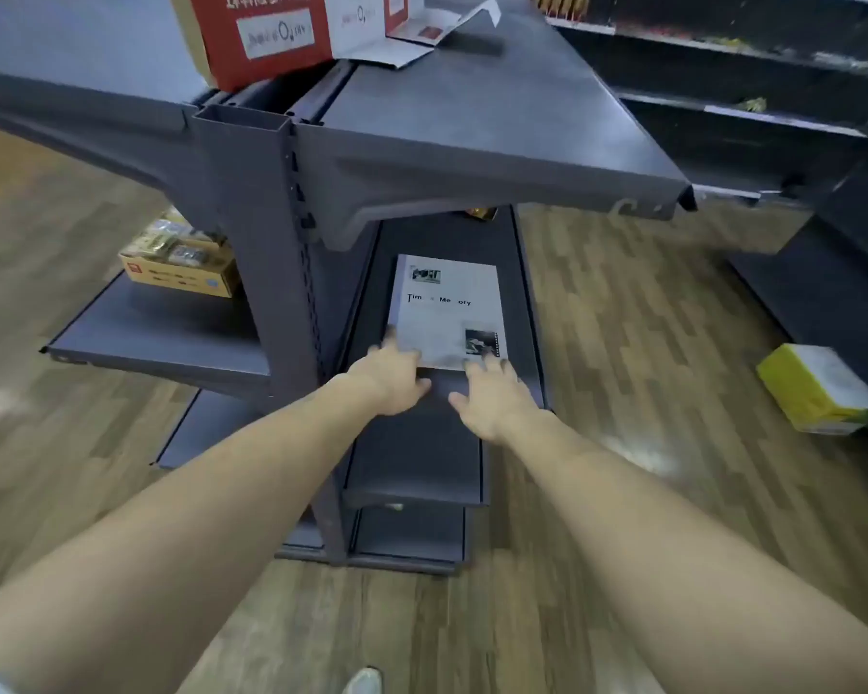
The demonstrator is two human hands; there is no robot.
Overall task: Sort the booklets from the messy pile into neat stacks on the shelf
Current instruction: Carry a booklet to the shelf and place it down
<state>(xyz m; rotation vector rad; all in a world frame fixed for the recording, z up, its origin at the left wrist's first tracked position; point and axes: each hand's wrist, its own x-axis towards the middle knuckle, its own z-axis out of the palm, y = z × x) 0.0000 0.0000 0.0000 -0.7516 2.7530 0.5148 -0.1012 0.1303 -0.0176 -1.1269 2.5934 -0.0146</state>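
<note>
a shop aisle, dark metal shelf [437,433]. left hand [397,378] and right hand [492,398], fingers straight, touch the booklet [447,308] near edge; push evenly, keeping it square.

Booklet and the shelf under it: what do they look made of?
Booklet: looks like paper, matte pale-grey cover with printed text and two photos; lies flat, thin edges.
Shelf: likely painted sheet metal, dark grey, semi-matte; folded front lip and a slotted upright suggest steel racking.
</note>
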